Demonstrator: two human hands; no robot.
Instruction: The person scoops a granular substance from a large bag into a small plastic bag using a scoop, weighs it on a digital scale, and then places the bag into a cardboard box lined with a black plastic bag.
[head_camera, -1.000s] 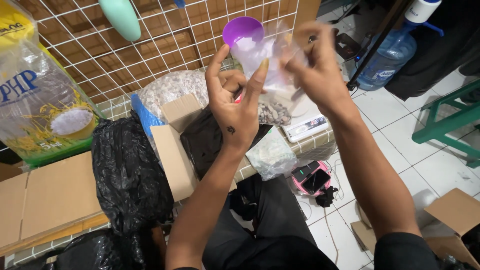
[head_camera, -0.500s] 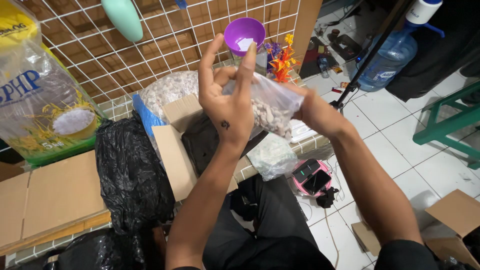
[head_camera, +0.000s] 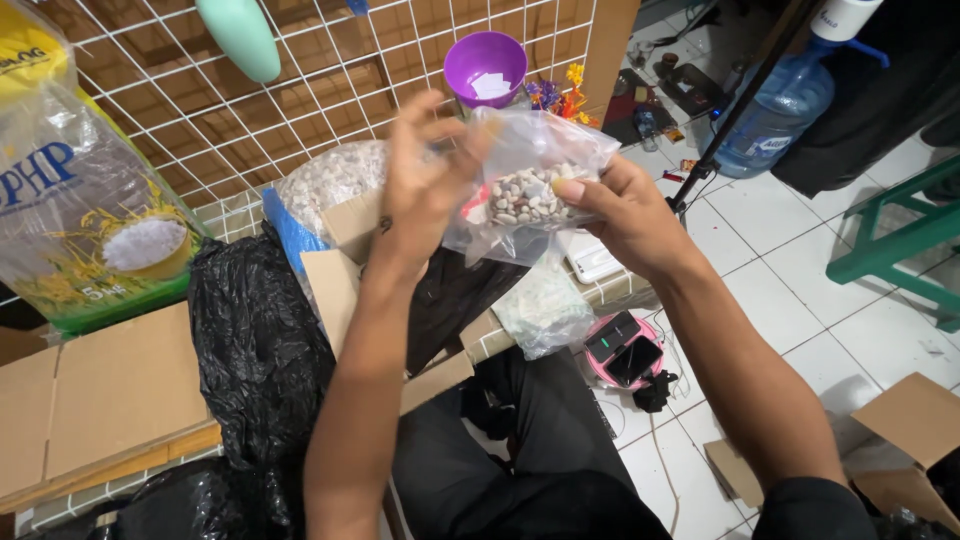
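Your left hand (head_camera: 425, 185) is nearly closed, fingers curled and pinching the upper left edge of a clear plastic bag of pebbles (head_camera: 525, 190); how tightly they press is blurred. Your right hand (head_camera: 625, 215) is half closed, thumb on the front of the bag at its 3 o'clock side, fingers hidden behind it. That is two hands on one bag, held up in front of the white wire grid (head_camera: 330, 80), with one purple bowl (head_camera: 485, 65) just beyond at 12 o'clock. The bag's long axis runs roughly from 10 to 4 o'clock, mouth uppermost, pebbles gathered in the middle.
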